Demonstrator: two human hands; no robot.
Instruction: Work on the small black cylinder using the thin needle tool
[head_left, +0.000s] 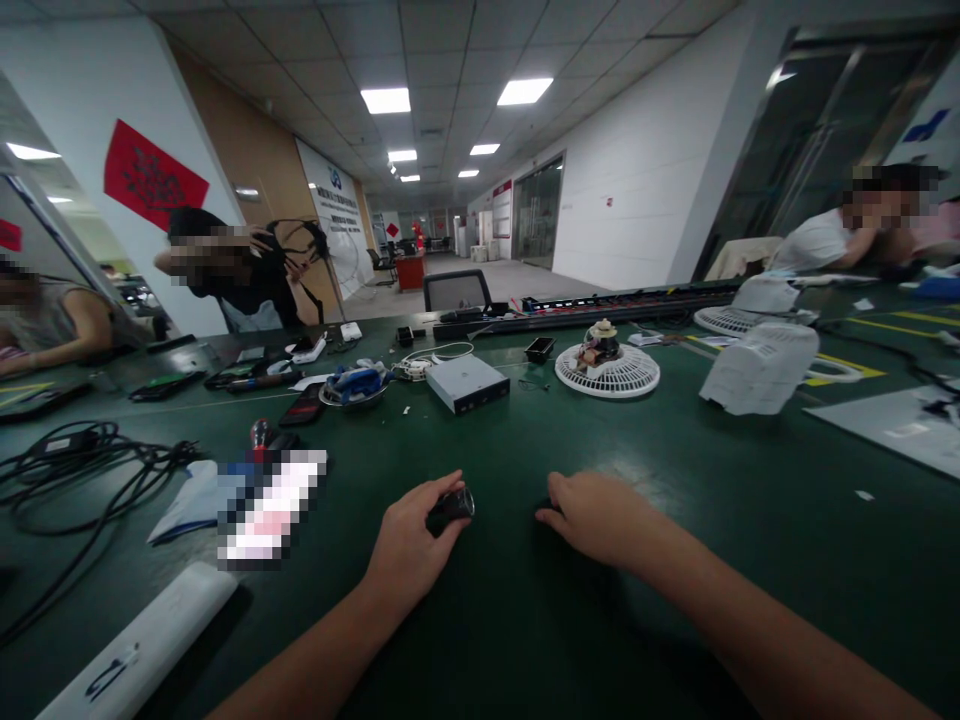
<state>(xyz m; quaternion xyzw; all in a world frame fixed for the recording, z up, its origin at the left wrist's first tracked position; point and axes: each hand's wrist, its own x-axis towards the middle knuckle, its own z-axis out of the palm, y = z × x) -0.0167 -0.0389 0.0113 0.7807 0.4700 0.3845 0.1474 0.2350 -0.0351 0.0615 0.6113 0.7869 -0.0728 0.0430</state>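
Note:
My left hand (409, 535) is closed around a short black cylinder (451, 510) with a shiny round end that faces right. Across a gap of bare green table (502, 600), my right hand (596, 515) has its thumb and fingers pinched together. A small dark piece (541, 507) shows at those fingertips, too little of it to name. Both hands are low over the tabletop. Beyond them lies a flat silver-grey box, like an optical drive (466, 385). A white fan grille (607, 378) with a motor on top sits to its right.
Black cables (75, 470), a phone-like slab (274, 510) and a long white casing (142, 640) lie at left. A bowl (354, 390) with blue contents stands farther back. White housing (761, 370) is at right. Several people sit around the table, one person (255, 270) holding up a headset-like thing.

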